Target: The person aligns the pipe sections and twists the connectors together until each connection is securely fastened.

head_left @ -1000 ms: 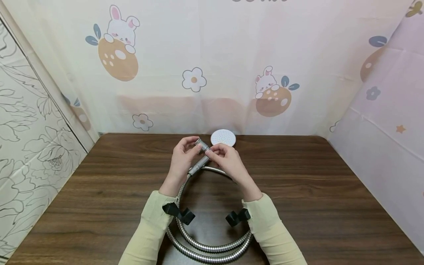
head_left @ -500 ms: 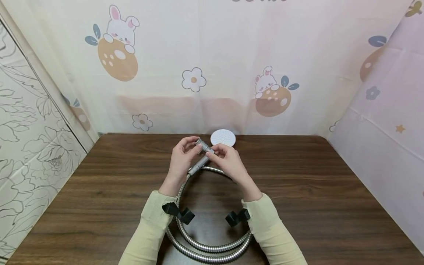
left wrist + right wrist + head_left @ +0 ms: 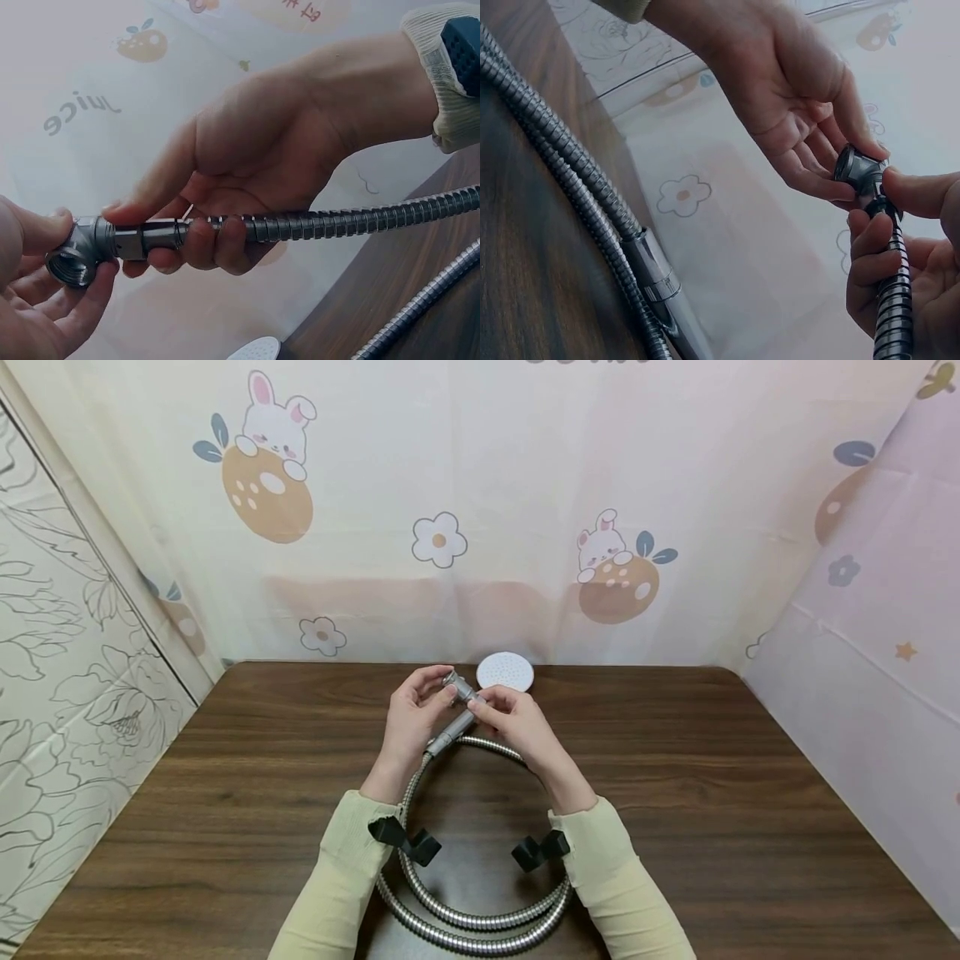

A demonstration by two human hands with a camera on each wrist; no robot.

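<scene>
My left hand pinches a small chrome pipe fitting between thumb and fingers. The left wrist view shows the fitting's threaded round opening. From the other side, my right hand grips the end of a metal shower hose; its thumb and curled fingers surround the nut and the ribbed hose. Nut and fitting meet end to end; how deep the thread sits is hidden. Below the hands lies a hand shower with a grey handle and a white spray face. The hose joins that handle's lower end.
The hose lies coiled in loops on the dark wooden table, between and beneath the forearms. Black camera mounts sit on both wrists. A patterned curtain hangs at the table's back edge.
Both hands stay almost in place, holding the same parts. The fitting has tilted slightly, and the right fingers have shifted a little on the hose end.
</scene>
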